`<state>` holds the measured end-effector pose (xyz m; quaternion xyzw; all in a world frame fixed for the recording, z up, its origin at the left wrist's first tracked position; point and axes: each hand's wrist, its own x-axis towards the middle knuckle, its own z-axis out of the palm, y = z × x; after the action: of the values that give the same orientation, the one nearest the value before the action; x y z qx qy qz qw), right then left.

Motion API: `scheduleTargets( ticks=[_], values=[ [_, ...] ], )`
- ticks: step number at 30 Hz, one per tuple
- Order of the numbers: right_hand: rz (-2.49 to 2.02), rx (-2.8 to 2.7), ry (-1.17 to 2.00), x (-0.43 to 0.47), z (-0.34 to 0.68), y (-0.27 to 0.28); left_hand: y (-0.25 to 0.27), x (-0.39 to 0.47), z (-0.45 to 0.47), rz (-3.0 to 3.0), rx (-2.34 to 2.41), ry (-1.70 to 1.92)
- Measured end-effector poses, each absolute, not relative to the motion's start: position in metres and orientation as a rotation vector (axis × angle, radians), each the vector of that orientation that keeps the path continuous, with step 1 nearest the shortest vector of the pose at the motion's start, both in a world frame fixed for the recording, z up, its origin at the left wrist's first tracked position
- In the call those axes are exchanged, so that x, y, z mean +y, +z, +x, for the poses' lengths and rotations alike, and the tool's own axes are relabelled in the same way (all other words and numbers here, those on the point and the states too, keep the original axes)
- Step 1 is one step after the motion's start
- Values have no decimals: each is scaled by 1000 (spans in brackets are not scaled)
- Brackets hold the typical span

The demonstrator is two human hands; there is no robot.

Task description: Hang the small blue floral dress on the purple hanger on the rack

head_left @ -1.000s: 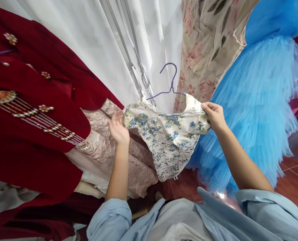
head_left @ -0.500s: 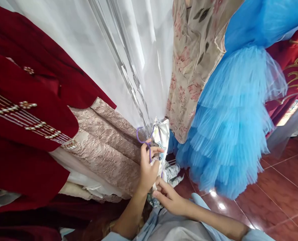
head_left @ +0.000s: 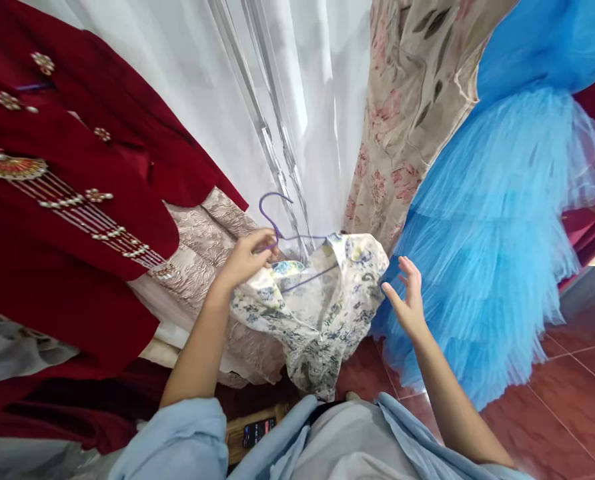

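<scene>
A white garment with a blue and yellow floral print point(head_left: 307, 313) hangs spread out on a thin purple hanger point(head_left: 265, 212), its V-neck facing me. My left hand point(head_left: 247, 260) is closed around the hanger just below its hook, over one shoulder of the garment. At the other shoulder, my right hand point(head_left: 406, 297) has its fingers apart, close beside the cloth and holding nothing. The lower part of the garment bunches downward and drops in front of my body.
Dark red jackets with beaded trim point(head_left: 92, 200) and a pink brocade skirt point(head_left: 192, 267) hang on the left. A blue tiered tulle dress point(head_left: 482, 253) and a floral beige dress point(head_left: 387, 140) hang right. White curtain point(head_left: 322, 87) behind; a phone point(head_left: 259, 432) lies below on wood.
The garment was bunched narrow between both hands; now it is spread wide on the hanger. My left hand has moved left and up, and my right hand has let go and moved right.
</scene>
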<state>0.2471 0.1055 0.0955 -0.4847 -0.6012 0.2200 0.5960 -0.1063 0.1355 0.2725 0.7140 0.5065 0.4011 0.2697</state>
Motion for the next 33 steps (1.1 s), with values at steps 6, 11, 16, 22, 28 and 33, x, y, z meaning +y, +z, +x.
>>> scheduleTargets(
  ticks=[6,11,16,22,28,33],
  values=[
    [-1124,-1366,758,78,240,35,284,213,-123,1719,1067,1142],
    [-1191,-1275,947,55,230,-19,296,239,-125,1561,938,1075],
    [-1247,-1213,1005,46,225,-31,309,250,-105,1545,885,945],
    [-1234,-1183,1025,59,211,-32,310,246,-95,1670,913,790],
    [-1125,-1325,1036,116,178,0,299,242,-104,1996,1116,946],
    [-1246,-1478,1024,165,141,20,257,206,-109,2381,1477,1963]
  ],
)
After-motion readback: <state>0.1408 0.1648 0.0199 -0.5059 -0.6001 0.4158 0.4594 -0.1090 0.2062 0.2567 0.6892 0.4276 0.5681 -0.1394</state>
